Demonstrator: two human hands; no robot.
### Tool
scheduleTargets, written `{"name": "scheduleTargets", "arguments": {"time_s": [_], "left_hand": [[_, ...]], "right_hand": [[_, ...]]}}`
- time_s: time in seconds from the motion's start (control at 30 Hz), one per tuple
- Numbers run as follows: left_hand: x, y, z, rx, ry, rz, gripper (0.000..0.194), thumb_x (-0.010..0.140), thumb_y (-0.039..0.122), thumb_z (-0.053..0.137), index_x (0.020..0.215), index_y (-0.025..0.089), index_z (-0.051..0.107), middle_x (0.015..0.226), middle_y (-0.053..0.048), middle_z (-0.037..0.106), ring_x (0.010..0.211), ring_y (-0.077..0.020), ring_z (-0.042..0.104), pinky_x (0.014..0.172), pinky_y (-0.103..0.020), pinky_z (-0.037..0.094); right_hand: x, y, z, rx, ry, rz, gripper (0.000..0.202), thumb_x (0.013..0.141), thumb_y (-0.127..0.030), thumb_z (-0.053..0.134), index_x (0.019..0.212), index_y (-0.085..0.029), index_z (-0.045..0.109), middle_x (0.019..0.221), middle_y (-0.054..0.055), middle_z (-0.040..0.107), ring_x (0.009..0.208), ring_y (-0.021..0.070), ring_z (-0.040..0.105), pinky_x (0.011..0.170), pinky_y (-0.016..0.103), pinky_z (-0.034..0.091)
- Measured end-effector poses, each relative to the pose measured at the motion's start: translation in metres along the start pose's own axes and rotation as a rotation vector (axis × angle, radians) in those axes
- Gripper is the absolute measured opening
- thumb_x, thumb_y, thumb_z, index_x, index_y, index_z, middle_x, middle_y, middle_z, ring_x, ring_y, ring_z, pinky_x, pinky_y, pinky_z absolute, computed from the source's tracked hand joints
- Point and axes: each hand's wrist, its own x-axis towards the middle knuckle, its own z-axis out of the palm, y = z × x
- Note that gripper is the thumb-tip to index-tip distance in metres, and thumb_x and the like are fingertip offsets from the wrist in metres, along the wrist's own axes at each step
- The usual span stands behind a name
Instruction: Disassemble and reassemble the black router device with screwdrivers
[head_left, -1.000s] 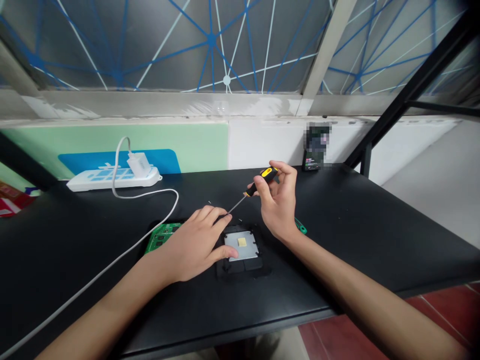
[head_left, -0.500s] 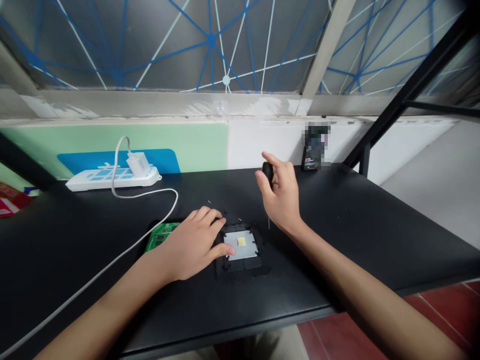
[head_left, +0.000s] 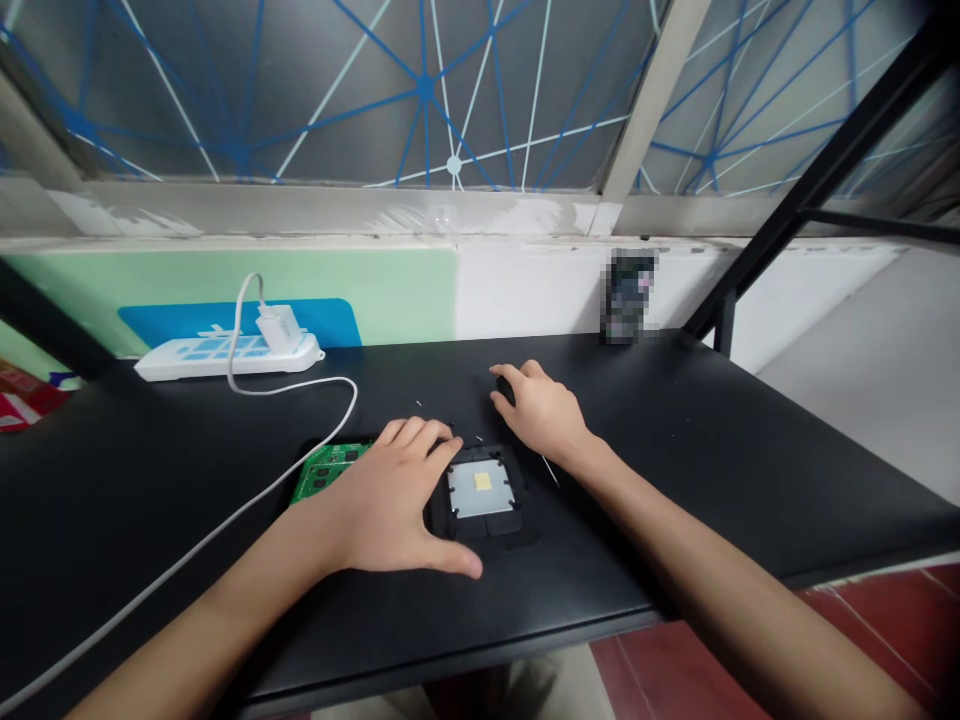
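Note:
My left hand [head_left: 397,495] is spread over the left part of a black plastic casing [head_left: 495,527], its thumb reaching past the near edge. I cannot tell whether its fingertips touch the casing. A square silver plate [head_left: 465,500] with a small yellow pad [head_left: 482,481] sits in the casing. Partly hidden under the same hand is a green circuit board [head_left: 322,472]. To the right and behind the casing, my right hand [head_left: 544,410] is closed around the dark handle of a screwdriver [head_left: 507,390], whose thin shaft points back toward me, low over the table.
A white power strip [head_left: 202,358] with a plugged-in charger [head_left: 279,328] stands at the back left. Its white cable [head_left: 187,545] runs across the table's left side. A phone [head_left: 628,300] leans on the wall. Tiny light bits [head_left: 479,438] lie behind the casing.
My right hand has come down and left with the screwdriver, from upright in the air to low over the table. My left thumb has moved off the silver plate toward me, spreading the hand.

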Motion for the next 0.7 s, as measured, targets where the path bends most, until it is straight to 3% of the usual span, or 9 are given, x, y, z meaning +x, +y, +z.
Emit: {"name": "scheduleTargets", "arguments": {"time_s": [0.17, 0.37, 0.5, 0.6, 0.7], "left_hand": [[-0.001, 0.003, -0.001, -0.007, -0.068, 0.016, 0.118, 0.066, 0.086, 0.069, 0.149, 0.006, 0.044, 0.139, -0.023, 0.052, 0.129, -0.0447, 0.046, 0.109, -0.06, 0.034], [-0.001, 0.002, 0.002, -0.008, -0.113, -0.006, 0.114, 0.07, 0.077, 0.073, 0.152, 0.006, 0.038, 0.143, -0.023, 0.049, 0.133, -0.0442, 0.043, 0.111, -0.057, 0.035], [-0.001, 0.001, 0.003, -0.03, -0.116, -0.011, 0.114, 0.07, 0.078, 0.072, 0.153, 0.01, 0.036, 0.144, -0.022, 0.048, 0.134, -0.0445, 0.043, 0.11, -0.058, 0.036], [-0.001, 0.0, 0.004, -0.019, -0.119, -0.006, 0.116, 0.07, 0.081, 0.071, 0.152, 0.007, 0.037, 0.144, -0.023, 0.047, 0.134, -0.0441, 0.042, 0.112, -0.057, 0.034], [-0.001, -0.002, 0.006, -0.026, -0.085, 0.019, 0.116, 0.069, 0.084, 0.07, 0.15, 0.006, 0.04, 0.139, -0.022, 0.049, 0.129, -0.042, 0.046, 0.112, -0.055, 0.035]], "right_hand": [[-0.002, -0.001, 0.002, -0.061, -0.041, 0.002, 0.057, 0.095, -0.036, 0.05, 0.15, -0.025, 0.043, 0.119, 0.015, 0.065, 0.084, 0.0297, 0.072, 0.069, 0.04, 0.05], [-0.002, -0.003, 0.001, -0.078, -0.031, -0.008, 0.054, 0.095, -0.036, 0.052, 0.146, -0.018, 0.048, 0.114, 0.018, 0.069, 0.088, 0.0329, 0.073, 0.073, 0.044, 0.054], [-0.004, -0.005, -0.009, -0.065, 0.053, -0.038, 0.054, 0.098, -0.038, 0.051, 0.146, -0.014, 0.047, 0.117, 0.019, 0.067, 0.105, 0.0342, 0.068, 0.081, 0.044, 0.055], [-0.008, -0.001, -0.015, 0.094, 0.177, -0.213, 0.04, 0.099, -0.038, 0.05, 0.131, -0.015, 0.059, 0.114, 0.014, 0.069, 0.105, 0.0266, 0.066, 0.087, 0.04, 0.055], [-0.017, 0.01, -0.016, 0.221, 0.136, -0.595, 0.03, 0.101, -0.039, 0.047, 0.107, -0.017, 0.067, 0.104, 0.01, 0.071, 0.097, 0.0215, 0.064, 0.088, 0.038, 0.053]]}}
